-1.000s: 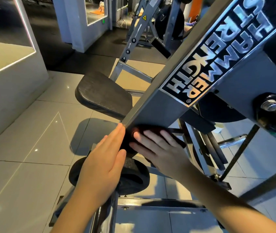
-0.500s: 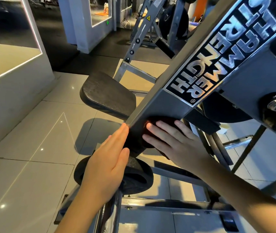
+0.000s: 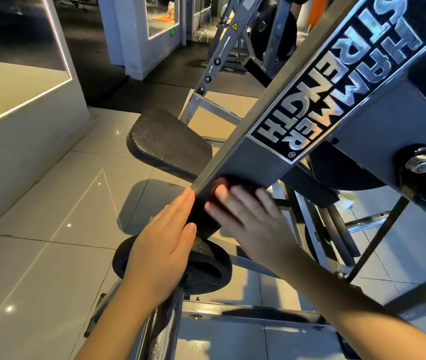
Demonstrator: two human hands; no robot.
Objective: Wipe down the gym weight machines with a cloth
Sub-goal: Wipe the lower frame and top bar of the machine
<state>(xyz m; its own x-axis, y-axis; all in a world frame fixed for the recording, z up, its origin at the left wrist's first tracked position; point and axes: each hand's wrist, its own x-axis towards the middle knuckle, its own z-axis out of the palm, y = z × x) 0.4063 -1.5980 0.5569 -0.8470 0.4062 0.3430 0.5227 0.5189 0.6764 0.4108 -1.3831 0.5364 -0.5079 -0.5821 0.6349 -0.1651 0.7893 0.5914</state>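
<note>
Shifted slightly along the beam's lower end since prior frames, now motion-blurred: right hand [image 3: 253, 222], fingers spread flat, pressing dark cloth [image 3: 203, 216] against underside of grey beam [image 3: 245, 157], centre frame. Left hand [image 3: 165, 245] flat, fingers together, steadying cloth edge (no pinch evident). Step: wiping beam end. Next: slide cloth up toward logo plate [image 3: 336, 81], upper right, pressure even.

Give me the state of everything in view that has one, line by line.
left hand: fingers straight, flat against the cloth.
right hand: fingers straight, motion-blurred, pressing the cloth.
cloth: dark, pressed to the beam's lower end between both hands.
beam: tilted, label intact.
seat pad: unoccupied.
</note>
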